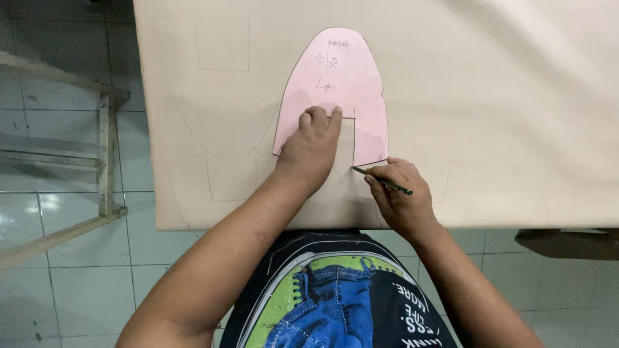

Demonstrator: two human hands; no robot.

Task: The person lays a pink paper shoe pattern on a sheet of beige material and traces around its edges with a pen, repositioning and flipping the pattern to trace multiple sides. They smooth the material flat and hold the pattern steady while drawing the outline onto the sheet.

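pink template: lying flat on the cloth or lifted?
Flat. The pink template lies spread on the beige cloth, with the left hand pressing its lower edge and the right hand holding a pen by its corner.

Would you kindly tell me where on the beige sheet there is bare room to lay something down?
The beige sheet is bare right of the pink pattern, up to the far edge. It is crowded at the near edge, where the left hand presses the pattern and the right hand holds a pen. Left of the pattern are only traced outlines.
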